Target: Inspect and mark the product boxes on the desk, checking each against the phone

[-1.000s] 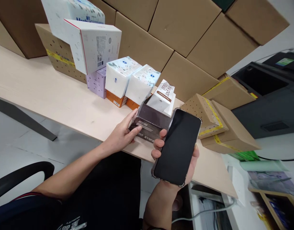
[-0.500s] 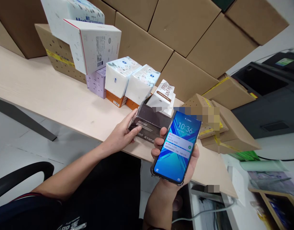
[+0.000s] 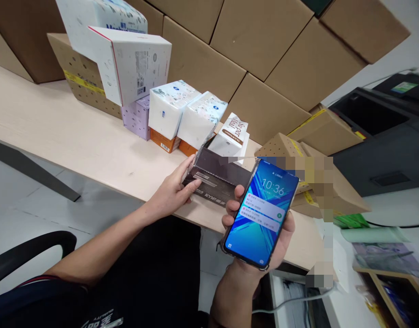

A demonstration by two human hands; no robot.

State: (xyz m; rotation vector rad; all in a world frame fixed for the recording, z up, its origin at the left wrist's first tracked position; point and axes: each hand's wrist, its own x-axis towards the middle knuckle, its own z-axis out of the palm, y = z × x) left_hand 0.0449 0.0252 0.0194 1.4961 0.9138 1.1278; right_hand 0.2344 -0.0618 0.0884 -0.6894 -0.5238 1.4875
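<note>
My right hand (image 3: 279, 237) is wrapped round a smartphone (image 3: 262, 214) in a clear case with dark edges. Its screen is lit, showing a blue lock screen with 10:36 and two notifications. My left hand (image 3: 177, 189) grips the left end of a dark, film-wrapped box (image 3: 212, 177), the thumb on its front face and the fingers behind the end. That box rests near the front edge of the table (image 3: 93, 150), and the phone covers its right end. Just behind it stands a white box with brown lettering (image 3: 230, 136).
Tissue packs (image 3: 175, 109) sit on orange boxes (image 3: 163, 140) behind my left hand. A white box (image 3: 137, 68) leans farther left. Large cartons (image 3: 260, 41) line the back; small cartons (image 3: 346, 182) lie right. A chair armrest (image 3: 32, 246) is at lower left.
My right hand has moved the phone a little to the right and slightly down. My left hand stays on the dark box, which has not moved.
</note>
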